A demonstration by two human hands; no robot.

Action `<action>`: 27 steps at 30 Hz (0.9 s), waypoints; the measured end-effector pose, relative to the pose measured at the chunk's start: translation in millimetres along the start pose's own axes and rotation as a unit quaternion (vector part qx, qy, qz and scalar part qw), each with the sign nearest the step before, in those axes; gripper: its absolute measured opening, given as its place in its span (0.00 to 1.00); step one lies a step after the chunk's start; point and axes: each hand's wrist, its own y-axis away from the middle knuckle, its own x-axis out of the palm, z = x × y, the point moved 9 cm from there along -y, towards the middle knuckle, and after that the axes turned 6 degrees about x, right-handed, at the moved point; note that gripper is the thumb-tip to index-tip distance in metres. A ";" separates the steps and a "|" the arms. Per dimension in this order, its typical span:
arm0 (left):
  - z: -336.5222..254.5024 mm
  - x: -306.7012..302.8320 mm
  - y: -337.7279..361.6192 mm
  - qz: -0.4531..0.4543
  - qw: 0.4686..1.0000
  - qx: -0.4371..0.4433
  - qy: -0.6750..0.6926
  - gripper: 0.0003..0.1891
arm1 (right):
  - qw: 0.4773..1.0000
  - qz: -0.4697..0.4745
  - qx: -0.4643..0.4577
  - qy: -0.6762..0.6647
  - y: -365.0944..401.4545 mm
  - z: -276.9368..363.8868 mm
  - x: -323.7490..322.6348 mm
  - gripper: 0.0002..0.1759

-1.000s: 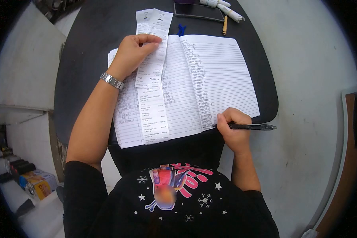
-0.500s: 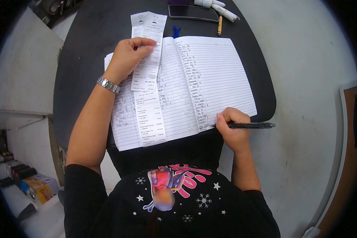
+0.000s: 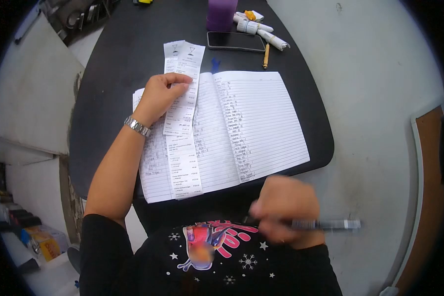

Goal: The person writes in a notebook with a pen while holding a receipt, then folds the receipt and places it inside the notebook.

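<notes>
An open lined notebook (image 3: 269,123) lies on the table, with handwritten lines down both pages. Over its left page are long printed receipts (image 3: 185,170), overlapping one another. My left hand (image 3: 160,96) pinches the upper receipts between thumb and fingers, a metal watch (image 3: 137,126) on its wrist. Below the notebook's lower right edge, off the paper, my right hand (image 3: 287,209) is smeared by motion. It is closed around a black pen (image 3: 325,225), whose back end sticks out to the right.
Beyond the notebook on the dark table (image 3: 123,54) lie a phone (image 3: 236,41), a small wooden stick-like item (image 3: 266,56) and rolled white papers (image 3: 264,32). A purple container (image 3: 221,15) stands at the back. A pale wall (image 3: 375,98) runs along the right.
My right hand has lifted off the notebook page and moved down towards my body with the pen. My left hand keeps its hold on the receipts. The view has tilted up slightly.
</notes>
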 end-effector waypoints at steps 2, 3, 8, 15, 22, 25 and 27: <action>-0.3 0.2 0.2 -0.002 1.000 -0.001 0.009 0.13 | 0.994 0.083 -0.074 -0.014 -13.6 43.0 11.5 0.13; 0.2 0.0 0.5 -0.004 1.000 -0.002 0.014 0.13 | 0.990 0.045 -0.127 -0.041 -18.0 58.1 11.4 0.13; 0.7 1.5 -0.1 0.009 0.999 0.004 0.053 0.12 | 0.946 -0.002 -0.323 -0.013 -18.5 92.3 19.0 0.19; 5.9 2.7 -2.0 0.018 0.999 -0.001 0.050 0.11 | 0.947 0.025 -0.315 0.050 -25.6 83.5 18.8 0.12; 3.0 1.8 -1.7 -0.009 1.000 0.027 0.011 0.12 | 0.982 -0.101 0.008 -0.159 -49.2 -53.5 -33.9 0.05; -3.0 1.5 0.3 -0.012 0.999 0.045 -0.004 0.13 | 0.923 -0.210 0.151 -0.285 -71.1 -134.3 -54.0 0.08; -2.0 2.1 -0.6 -0.002 0.999 0.030 -0.012 0.12 | 0.901 -0.223 0.178 -0.328 -88.3 -162.9 -51.4 0.10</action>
